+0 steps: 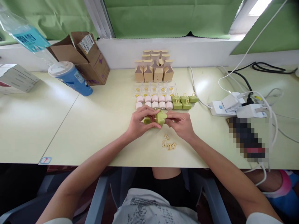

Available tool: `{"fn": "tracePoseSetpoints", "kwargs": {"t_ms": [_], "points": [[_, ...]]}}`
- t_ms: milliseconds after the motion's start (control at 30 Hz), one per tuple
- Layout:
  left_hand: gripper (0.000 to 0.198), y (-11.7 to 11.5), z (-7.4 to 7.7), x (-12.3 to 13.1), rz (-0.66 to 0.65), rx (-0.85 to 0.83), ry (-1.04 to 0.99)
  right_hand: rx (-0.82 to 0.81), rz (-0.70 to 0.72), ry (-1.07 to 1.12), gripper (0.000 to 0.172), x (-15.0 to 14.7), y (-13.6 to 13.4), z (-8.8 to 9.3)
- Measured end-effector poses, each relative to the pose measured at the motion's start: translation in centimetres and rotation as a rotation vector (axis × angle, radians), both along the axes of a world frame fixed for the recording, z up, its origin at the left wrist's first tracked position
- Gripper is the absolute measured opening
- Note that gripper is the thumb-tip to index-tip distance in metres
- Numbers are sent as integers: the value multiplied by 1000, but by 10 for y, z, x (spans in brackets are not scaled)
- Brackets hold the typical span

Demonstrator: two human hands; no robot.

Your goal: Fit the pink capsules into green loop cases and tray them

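Note:
My left hand (140, 123) and my right hand (181, 123) meet at the table's middle, both closed around a small green case (160, 117). Another green piece (147, 120) peeks out under my left fingers. Several yellow loops (168, 143) lie on the table just in front of my right wrist. Behind my hands sit rows of pink cases (154, 102), several green cases with loops (184, 101), clear plastic boxes (154, 87) and small tan cartons (154, 67).
An open brown cardboard box (81, 56) and a blue cup lying tilted (70, 77) are at the back left, with a white box (16, 79) at the far left. A white power strip with plugs and cables (235, 107) lies at the right.

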State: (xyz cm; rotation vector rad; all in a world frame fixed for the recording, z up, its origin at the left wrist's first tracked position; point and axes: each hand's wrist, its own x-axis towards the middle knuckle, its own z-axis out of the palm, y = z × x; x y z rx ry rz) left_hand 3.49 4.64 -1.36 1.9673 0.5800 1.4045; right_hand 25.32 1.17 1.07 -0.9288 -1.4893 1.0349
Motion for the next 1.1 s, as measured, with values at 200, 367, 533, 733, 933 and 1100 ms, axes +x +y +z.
{"fn": "tracePoseSetpoints", "kwargs": {"t_ms": [200,367,533,733,933,1100], "points": [[57,-1,-1,2,-31,-56,9,-174,-22,101,38,-3,3,-9],[63,-6,3,4,-40,-237,-62,-143,-71,122,42,-3,2,-11],[49,-6,4,5,-82,-298,-80,-99,13,67,40,-4,1,-11],[29,6,9,-3,-85,-220,-10,-176,85,218,51,-5,5,-11],[25,8,6,-2,-225,-336,-56,-192,79,229,60,1,8,-10],[29,0,8,0,-195,-447,-65,-177,159,207,46,0,5,-10]]}}
